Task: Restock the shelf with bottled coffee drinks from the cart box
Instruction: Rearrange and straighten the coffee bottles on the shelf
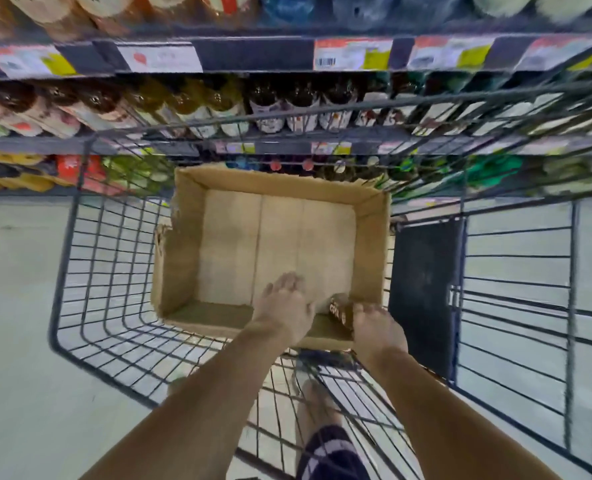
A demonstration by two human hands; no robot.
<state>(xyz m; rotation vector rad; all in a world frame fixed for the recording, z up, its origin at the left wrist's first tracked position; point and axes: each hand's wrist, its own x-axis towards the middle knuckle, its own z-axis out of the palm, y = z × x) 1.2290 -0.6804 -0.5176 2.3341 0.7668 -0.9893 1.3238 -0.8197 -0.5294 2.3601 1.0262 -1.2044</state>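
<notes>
Hands reach down into the cardboard box (183, 258) in the wire cart (90, 306). The left hand (285, 308) has flat, loose fingers and holds nothing, while the right hand (377, 329) curls round a dark coffee bottle (339, 310) by the box's near wall. Bottles fill the shelf (253, 55) behind the cart.

The open brown cardboard box (183, 244) has a bare floor, reachable from above; black wire cart (90, 271) walls fence it; packed shelf bottles (301, 109) beyond.

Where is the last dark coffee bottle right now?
In the head view, the dark coffee bottle lies in the brown cardboard box's near right corner, between the left hand and right hand.
</notes>
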